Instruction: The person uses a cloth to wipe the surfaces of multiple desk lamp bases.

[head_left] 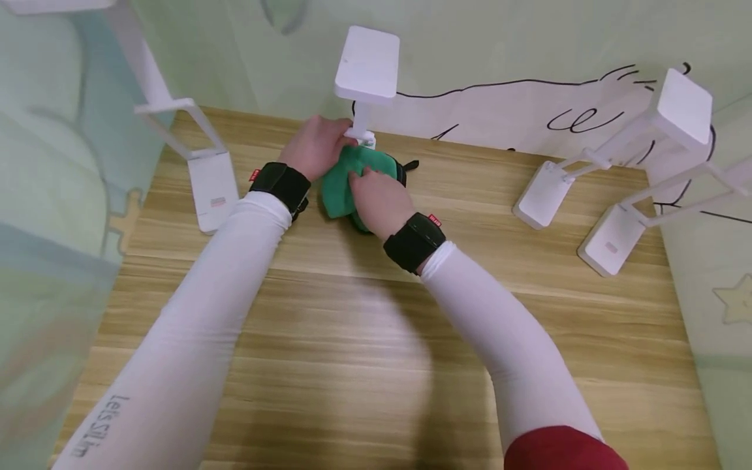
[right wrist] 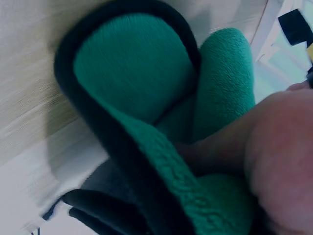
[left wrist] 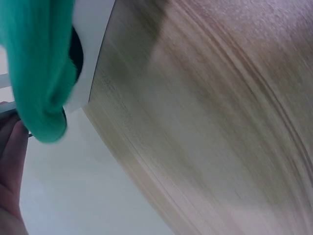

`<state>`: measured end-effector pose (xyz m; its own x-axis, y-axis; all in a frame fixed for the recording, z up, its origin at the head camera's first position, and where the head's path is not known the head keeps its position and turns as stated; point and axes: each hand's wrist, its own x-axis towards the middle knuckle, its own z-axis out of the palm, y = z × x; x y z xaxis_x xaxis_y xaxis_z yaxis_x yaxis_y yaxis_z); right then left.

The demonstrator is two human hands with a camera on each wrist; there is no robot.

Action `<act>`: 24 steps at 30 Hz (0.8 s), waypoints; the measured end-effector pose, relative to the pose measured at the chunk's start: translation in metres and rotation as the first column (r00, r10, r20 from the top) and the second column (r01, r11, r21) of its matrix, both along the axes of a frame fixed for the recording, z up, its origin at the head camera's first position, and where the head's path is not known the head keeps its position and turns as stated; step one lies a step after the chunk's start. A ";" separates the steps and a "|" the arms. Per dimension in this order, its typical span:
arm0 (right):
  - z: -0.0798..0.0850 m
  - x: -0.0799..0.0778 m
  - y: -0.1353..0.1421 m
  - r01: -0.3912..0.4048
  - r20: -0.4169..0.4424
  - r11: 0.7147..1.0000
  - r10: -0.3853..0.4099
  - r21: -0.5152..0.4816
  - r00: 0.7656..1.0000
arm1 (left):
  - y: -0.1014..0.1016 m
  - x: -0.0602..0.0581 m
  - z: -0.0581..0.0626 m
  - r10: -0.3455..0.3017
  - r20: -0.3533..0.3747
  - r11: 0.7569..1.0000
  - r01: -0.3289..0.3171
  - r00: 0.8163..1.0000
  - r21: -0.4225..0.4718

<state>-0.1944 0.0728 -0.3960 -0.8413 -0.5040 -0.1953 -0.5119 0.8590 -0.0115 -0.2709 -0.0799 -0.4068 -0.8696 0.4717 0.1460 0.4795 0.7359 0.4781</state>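
A white folding stand (head_left: 369,65) with a flat rectangular top stands near the back wall. Over its lower part lies a green fleecy cloth (head_left: 337,189) with dark edging, which hides most of the base. My left hand (head_left: 314,147) is at the stand's slim stem, fingers bent at the joint just above the cloth. In the left wrist view, the cloth (left wrist: 41,73) hangs beside my fingers (left wrist: 10,176). My right hand (head_left: 382,202) holds the cloth, its fingers pressed into the folds; the right wrist view shows the bunched fabric (right wrist: 132,68) with its rounded dark border.
Another white stand (head_left: 214,189) is at the left. Two more, the nearer one (head_left: 611,241) and the farther one (head_left: 543,196), stand at the right. All are on a wood-grain table (head_left: 329,365) between patterned walls. A dark strap (head_left: 412,165) pokes out beside the cloth.
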 end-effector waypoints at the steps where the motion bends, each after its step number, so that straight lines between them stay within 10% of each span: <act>1: 0.002 0.003 0.001 -0.005 0.006 1.000 0.005 0.003 1.000 | -0.001 0.000 0.000 0.003 -0.001 1.000 -0.003 1.000 0.000; 13: -0.010 -0.006 -0.009 -0.181 0.027 0.976 0.185 -0.125 0.982 | -0.005 0.000 0.002 0.013 -0.015 0.999 -0.014 1.000 -0.037; 24: -0.025 -0.027 0.000 -0.060 -0.023 0.985 0.057 -0.162 0.998 | -0.006 0.002 0.004 0.007 -0.011 0.999 -0.008 1.000 -0.043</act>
<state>-0.2211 0.0732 -0.4207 -0.8119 -0.5765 -0.0918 -0.5629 0.8148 -0.1385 -0.2694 -0.0858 -0.4027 -0.8716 0.4711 0.1354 0.4789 0.7594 0.4404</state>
